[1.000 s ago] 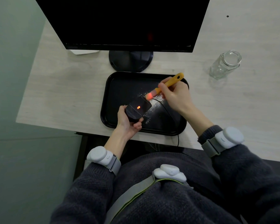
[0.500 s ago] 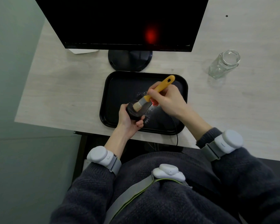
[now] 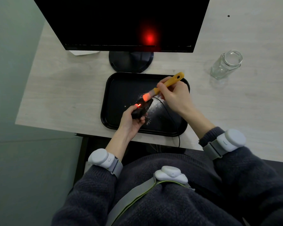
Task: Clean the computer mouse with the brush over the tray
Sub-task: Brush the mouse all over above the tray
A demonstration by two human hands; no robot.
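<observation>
Since half a second ago you've swept the yellow-handled brush point(image 3: 163, 88) to the front end of the upturned black computer mouse point(image 3: 141, 108), both hands point(image 3: 132, 121) clamped, over the black plastic tray point(image 3: 108, 101) already dusted white, so cleaning looks underway, unfinished.

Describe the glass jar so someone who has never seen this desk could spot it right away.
Start at the big black monitor at the back of the pale wooden desk. Look to its right, past the black tray. The jar stands there alone, clear, empty and lidless, the only see-through thing in view.
</observation>
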